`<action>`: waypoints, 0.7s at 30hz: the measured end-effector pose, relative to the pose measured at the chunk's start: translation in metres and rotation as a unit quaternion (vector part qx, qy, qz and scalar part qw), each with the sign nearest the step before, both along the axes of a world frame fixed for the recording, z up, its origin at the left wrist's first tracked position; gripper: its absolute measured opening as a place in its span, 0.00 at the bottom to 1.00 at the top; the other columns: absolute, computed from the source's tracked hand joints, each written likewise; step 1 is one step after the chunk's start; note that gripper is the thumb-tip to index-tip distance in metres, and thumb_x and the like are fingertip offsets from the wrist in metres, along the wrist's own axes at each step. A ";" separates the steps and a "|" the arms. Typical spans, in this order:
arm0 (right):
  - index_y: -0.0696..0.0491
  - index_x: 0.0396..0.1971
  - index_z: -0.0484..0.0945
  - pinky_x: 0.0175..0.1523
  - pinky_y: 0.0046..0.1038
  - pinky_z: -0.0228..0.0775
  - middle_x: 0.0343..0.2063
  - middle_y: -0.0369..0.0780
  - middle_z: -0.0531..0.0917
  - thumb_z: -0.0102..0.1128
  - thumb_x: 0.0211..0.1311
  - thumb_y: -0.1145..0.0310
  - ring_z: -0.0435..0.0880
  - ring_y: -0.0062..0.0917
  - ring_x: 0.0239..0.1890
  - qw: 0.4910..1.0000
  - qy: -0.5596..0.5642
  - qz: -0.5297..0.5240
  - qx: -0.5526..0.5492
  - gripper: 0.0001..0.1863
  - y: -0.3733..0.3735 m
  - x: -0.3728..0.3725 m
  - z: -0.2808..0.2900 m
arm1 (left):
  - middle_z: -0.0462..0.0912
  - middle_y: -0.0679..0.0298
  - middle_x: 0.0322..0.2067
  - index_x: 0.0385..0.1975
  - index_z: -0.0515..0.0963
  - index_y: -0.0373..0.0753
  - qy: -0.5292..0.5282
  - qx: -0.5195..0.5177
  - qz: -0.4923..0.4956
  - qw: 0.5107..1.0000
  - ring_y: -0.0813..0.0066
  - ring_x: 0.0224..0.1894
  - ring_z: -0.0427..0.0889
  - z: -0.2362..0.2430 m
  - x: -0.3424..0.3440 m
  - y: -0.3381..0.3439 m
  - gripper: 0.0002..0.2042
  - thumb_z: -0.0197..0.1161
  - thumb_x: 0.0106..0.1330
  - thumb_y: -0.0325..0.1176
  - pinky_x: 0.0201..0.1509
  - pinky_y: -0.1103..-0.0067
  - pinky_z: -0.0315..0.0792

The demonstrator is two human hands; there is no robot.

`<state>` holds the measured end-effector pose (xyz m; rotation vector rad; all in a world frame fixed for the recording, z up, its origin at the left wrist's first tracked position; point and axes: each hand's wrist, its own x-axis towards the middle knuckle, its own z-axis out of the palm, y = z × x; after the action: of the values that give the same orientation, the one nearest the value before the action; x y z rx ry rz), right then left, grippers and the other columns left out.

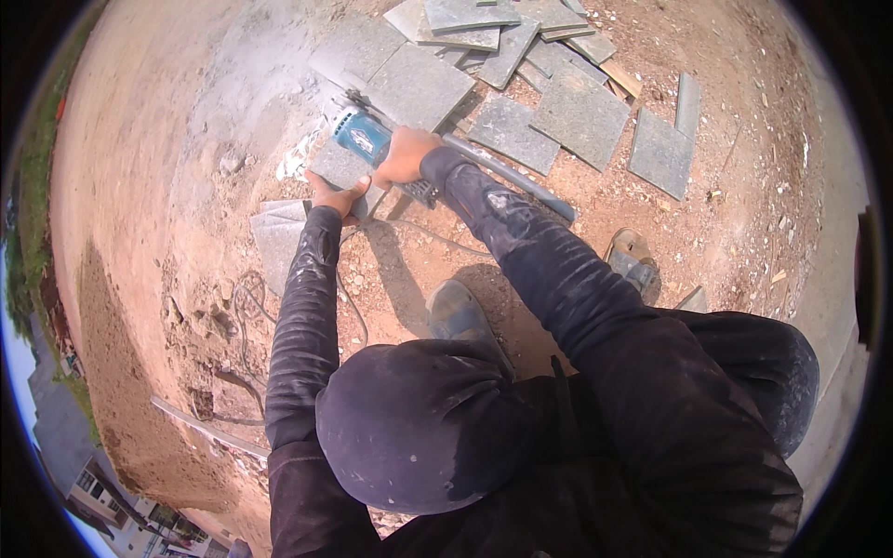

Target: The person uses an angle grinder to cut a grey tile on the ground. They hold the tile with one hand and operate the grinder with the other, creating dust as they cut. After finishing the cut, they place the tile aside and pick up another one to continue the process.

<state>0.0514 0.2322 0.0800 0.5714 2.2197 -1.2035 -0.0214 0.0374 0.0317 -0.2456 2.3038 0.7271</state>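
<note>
While the blue grinder (pixel 363 136) is clasped about its body by the right hand (pixel 406 156), the grey slab (pixel 339 166) is touched at its near edge by the left hand (pixel 337 196); the hands are set just beside each other, with the left thumb and fingers spread; whether the slab is pinched there or only pressed cannot be told; the slab is located near ground level, below and to the left of the grinder; pale dust (pixel 246 79) is seen beyond the tool's head, and the disc is not clearly made out. By judgement, the grinder is to be rated hefty, rigid and apt to kick; it is best held by the body, with the palm wrapped round and the fingers behind the head; the slab is judged stiff, weighty and brittle at its corners; grip may be lessened by dust; it is best steadied flat by an outer edge, well apart from the disc. Loose tiles (pixel 586 121) are noted ahead and to the right; a dark bar (pixel 512 175) is found between them and the right sleeve (pixel 507 223); a cord (pixel 448 242) is laid across the soil (pixel 139 186).
</note>
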 end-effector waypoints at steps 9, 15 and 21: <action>0.65 0.35 0.82 0.46 0.31 0.75 0.35 0.55 0.84 0.71 0.27 0.57 0.85 0.41 0.39 1.000 -0.003 -0.003 -0.001 0.32 0.000 0.004 -0.002 | 0.66 0.40 0.57 0.66 0.15 0.41 0.001 0.000 -0.003 1.000 0.53 0.38 0.83 -0.007 -0.002 -0.004 0.66 0.76 0.50 0.44 0.23 0.67 0.82; 0.66 0.34 0.82 0.45 0.30 0.75 0.34 0.54 0.84 0.70 0.27 0.57 0.85 0.41 0.39 1.000 -0.001 -0.009 0.009 0.32 0.000 0.007 -0.003 | 0.62 0.39 0.60 0.67 0.18 0.41 -0.018 -0.002 0.002 1.000 0.51 0.44 0.81 -0.001 -0.002 -0.001 0.68 0.78 0.46 0.46 0.24 0.68 0.82; 0.65 0.36 0.81 0.45 0.30 0.75 0.35 0.54 0.84 0.70 0.28 0.57 0.85 0.41 0.39 1.000 0.004 -0.009 0.004 0.32 -0.001 0.012 0.002 | 0.60 0.38 0.62 0.67 0.19 0.41 -0.016 0.009 0.011 1.000 0.49 0.47 0.80 0.006 0.001 0.001 0.68 0.79 0.45 0.47 0.26 0.68 0.83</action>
<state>0.0637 0.2316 0.0819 0.5905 2.2319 -1.2086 -0.0208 0.0387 0.0378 -0.2719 2.2671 0.7490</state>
